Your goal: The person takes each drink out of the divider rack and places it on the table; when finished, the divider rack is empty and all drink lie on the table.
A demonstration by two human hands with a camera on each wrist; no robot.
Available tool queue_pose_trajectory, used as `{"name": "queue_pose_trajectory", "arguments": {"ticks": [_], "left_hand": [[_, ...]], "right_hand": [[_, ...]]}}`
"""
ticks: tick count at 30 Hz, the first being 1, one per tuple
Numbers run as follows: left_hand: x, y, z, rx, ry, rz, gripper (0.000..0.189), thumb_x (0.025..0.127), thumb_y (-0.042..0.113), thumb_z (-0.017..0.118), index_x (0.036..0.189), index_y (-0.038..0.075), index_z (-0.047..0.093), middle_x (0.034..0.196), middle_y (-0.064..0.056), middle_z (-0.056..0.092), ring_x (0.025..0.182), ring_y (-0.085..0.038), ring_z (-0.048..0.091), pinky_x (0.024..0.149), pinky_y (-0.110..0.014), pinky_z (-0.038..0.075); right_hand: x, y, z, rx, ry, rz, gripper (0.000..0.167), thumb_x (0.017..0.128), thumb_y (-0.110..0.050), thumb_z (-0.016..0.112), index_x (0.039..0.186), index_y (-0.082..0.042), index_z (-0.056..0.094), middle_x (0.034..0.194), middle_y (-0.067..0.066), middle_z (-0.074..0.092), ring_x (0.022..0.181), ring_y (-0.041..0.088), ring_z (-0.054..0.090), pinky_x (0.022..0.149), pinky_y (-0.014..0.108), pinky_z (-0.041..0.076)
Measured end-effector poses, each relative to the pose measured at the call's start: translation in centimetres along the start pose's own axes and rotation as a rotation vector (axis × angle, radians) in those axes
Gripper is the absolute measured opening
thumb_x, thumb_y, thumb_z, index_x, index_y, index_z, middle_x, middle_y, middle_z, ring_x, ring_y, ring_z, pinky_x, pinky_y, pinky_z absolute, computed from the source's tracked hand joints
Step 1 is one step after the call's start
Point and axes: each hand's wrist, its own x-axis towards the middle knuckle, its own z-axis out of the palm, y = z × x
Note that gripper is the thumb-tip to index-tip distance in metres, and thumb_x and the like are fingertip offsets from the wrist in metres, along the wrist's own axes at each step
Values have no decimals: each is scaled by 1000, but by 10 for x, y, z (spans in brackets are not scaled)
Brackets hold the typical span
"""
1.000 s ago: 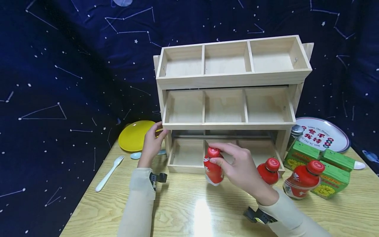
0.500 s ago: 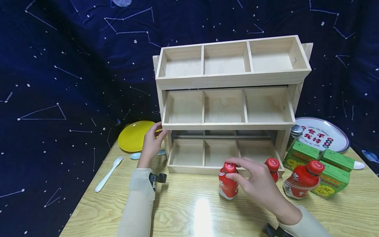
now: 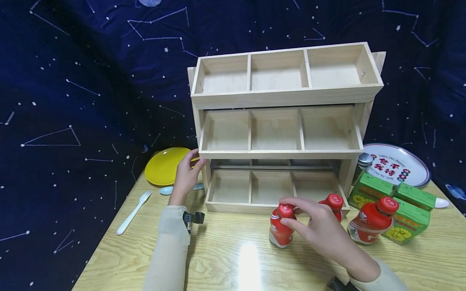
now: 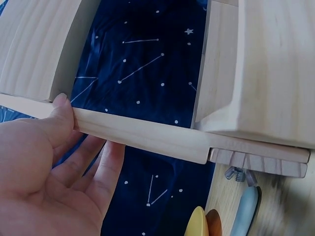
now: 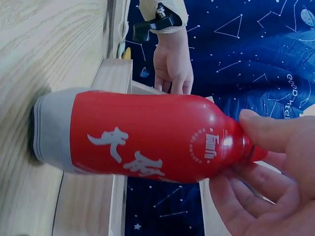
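A red bottle (image 3: 281, 232) with a pale base stands on the table in front of the wooden rack's bottom tray. My right hand (image 3: 320, 228) pinches it by the neck, just under the cap; in the right wrist view the bottle's (image 5: 142, 135) base meets the wood surface. My left hand (image 3: 187, 176) holds the left side post of the three-tier wooden rack (image 3: 276, 155). In the left wrist view its thumb lies on one side of the post (image 4: 142, 135) and its fingers on the other. Two more red bottles (image 3: 373, 222) stand to the right, one partly behind my right hand.
Green cartons (image 3: 407, 218), a shaker (image 3: 363, 163) and a white plate with red characters (image 3: 386, 165) stand right of the rack. Leftward lie a yellow plate (image 3: 164, 167), a light blue spoon (image 3: 166, 190) and a white fork (image 3: 134, 212). A dark starry cloth (image 3: 91, 121) hangs behind.
My right hand has brought the red bottle rightward and nearer to me, from in front of the bottom tray's middle, then barely moved in the last half second. The left hand stays put.
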Motion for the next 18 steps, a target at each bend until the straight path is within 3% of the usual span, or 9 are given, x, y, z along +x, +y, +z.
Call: {"name": "queue_pose_trajectory", "arguments": {"ticks": [5, 9, 14, 18], "left_hand": [[-1, -2, -1, 7, 6, -7, 46, 99, 30, 59, 141, 13, 51, 135, -11, 56, 119, -34, 57, 98, -47, 50], [0, -2, -1, 14, -1, -1, 45, 100, 27, 59, 142, 12, 51, 135, -12, 55, 119, -34, 57, 98, -46, 50], [1, 0, -4, 66, -39, 1, 46, 100, 27, 60, 143, 14, 49, 137, -12, 55, 118, -33, 58, 94, -45, 53], [2, 1, -12, 134, -104, 3, 51, 99, 31, 62, 146, 16, 47, 139, -11, 53, 116, -33, 59, 90, -46, 55]], "right_hand": [[2, 1, -4, 9, -100, 36, 55, 74, -4, 86, 124, -15, 65, 108, -5, 70, 86, 9, 65, 52, 22, 50], [4, 2, -7, 0, -132, 24, 56, 77, -9, 86, 127, -17, 63, 112, -5, 70, 90, 11, 67, 45, 20, 44], [7, -1, -16, -13, -102, -49, 55, 78, -14, 85, 129, -17, 63, 122, -1, 66, 91, 16, 68, 45, 19, 45], [11, -6, -36, -81, -32, -120, 56, 77, -13, 86, 129, -16, 64, 127, -1, 63, 94, 15, 66, 63, 24, 57]]}}
